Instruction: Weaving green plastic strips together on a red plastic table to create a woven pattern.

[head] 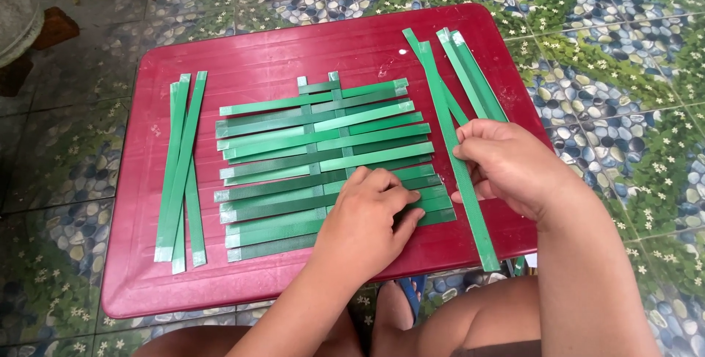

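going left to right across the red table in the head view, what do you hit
loose green strips on the left → woven green strip mat → left hand pressing on the mat's near right part → long green strip → right hand holding that strip, with more loose strips lying beyond it

red plastic table point(257, 48) low in front of me, sitting on tiled floor point(624, 107) with pebble-and-leaf pattern in blue, grey, green. loose bundle of green strips point(182, 170) lying at table's left side, near edge. grey stone object point(16, 4) at top left, brown wooden block point(53, 25) just beside it. blue sandal point(411, 292) below table's near edge, between my knees.
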